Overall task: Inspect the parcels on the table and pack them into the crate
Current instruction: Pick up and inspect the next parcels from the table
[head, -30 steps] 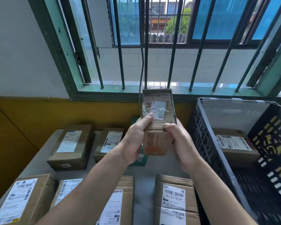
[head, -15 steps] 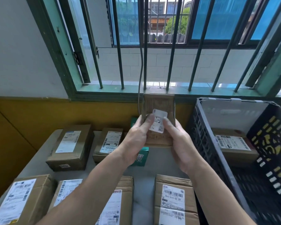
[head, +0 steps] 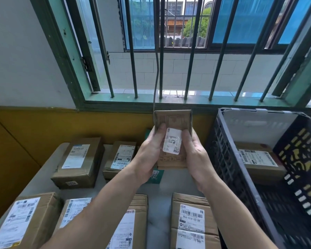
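I hold a small brown cardboard parcel [head: 172, 123] upright above the table, its face with a small white label turned toward me. My left hand [head: 148, 155] grips its left side, thumb on the face. My right hand [head: 196, 157] grips its right side, thumb beside the label. The black slatted crate [head: 228, 159] stands to the right, with one labelled parcel [head: 257, 160] lying inside it. Several more labelled cardboard parcels lie on the grey table [head: 162, 187], among them one at the front right [head: 192, 221] and one at the back left [head: 79, 160].
A green box [head: 155, 176] lies on the table under my hands, mostly hidden. A barred window with a green frame [head: 169, 103] runs behind the table, above a yellow wall. A cord [head: 156, 78] hangs down from the window.
I have turned the parcel over in my hands: the taped top face tipped away and the face with the small white label now points toward me. The parcel sits slightly lower.
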Motion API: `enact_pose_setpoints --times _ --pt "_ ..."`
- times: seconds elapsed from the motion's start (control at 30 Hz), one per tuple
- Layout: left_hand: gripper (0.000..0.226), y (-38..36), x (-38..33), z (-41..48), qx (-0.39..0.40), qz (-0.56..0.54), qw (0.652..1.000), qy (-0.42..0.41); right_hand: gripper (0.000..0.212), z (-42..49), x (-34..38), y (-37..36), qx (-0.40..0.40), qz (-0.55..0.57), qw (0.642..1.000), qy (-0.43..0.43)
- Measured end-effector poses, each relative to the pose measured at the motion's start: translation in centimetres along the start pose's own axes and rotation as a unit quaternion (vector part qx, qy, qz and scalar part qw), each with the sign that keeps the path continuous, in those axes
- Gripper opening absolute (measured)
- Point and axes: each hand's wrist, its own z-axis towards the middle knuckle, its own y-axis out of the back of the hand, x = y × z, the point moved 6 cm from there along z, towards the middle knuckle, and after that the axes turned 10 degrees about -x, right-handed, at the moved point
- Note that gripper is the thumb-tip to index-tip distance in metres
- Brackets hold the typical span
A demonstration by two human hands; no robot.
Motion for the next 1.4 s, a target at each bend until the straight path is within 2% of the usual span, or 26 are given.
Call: enact_pose_setpoints --times 0.1,0.2,0.43,0.6,0.73,0.9,1.07,1.13,1.2,1.3,1.4 --pt "0.082 0.4 -0.3 0.1 -0.018 0.009 1.0 0.011 0.061 -0.1 -0.5 0.0 0.006 -0.022 1.0 0.004" --pt "0.09 0.8 -0.7 0.4 -0.042 0.002 0.999 0.016 0.061 -0.3 -0.6 -0.1 0.019 -0.024 1.0 0.004" --pt "0.061 1.0 0.0 0.7 -0.074 -0.03 0.997 0.023 0.074 -0.1 0.4 -0.4 0.006 -0.041 0.999 0.015" --pt "0.055 0.8 0.3 0.9 -0.055 -0.044 0.997 0.035 0.104 -0.5 0.3 -0.4 -0.019 -0.061 0.998 0.002" --pt "0.054 0.5 0.3 0.8 -0.04 -0.031 0.998 0.031 0.088 -0.6 0.3 -0.1 -0.044 -0.06 0.997 -0.008" --pt "0.054 0.6 0.5 1.2 -0.034 -0.043 0.998 0.024 0.082 -0.7 0.2 0.0 -0.043 -0.005 0.999 -0.024" --pt "0.051 0.9 1.3 1.4 -0.063 -0.049 0.996 0.034 0.079 -0.7 0.5 -0.3 -0.03 0.01 0.999 -0.043" --pt "0.047 0.6 1.5 1.1 -0.058 -0.055 0.996 0.033 0.067 -0.7 0.3 -0.1 -0.057 0.023 0.997 -0.045" --pt "0.046 0.3 1.5 1.1 -0.044 -0.064 0.997 0.028 0.054 -0.6 0.1 0.4 -0.091 0.061 0.993 -0.047" --pt "0.036 1.4 1.2 1.4 -0.079 -0.05 0.996 0.009 0.046 -0.5 -0.1 0.9 -0.114 0.148 0.981 -0.053" --pt "0.058 2.6 1.8 1.7 -0.138 -0.032 0.99 0.023 0.042 -0.4 -0.2 1.1 -0.112 0.189 0.974 -0.048"
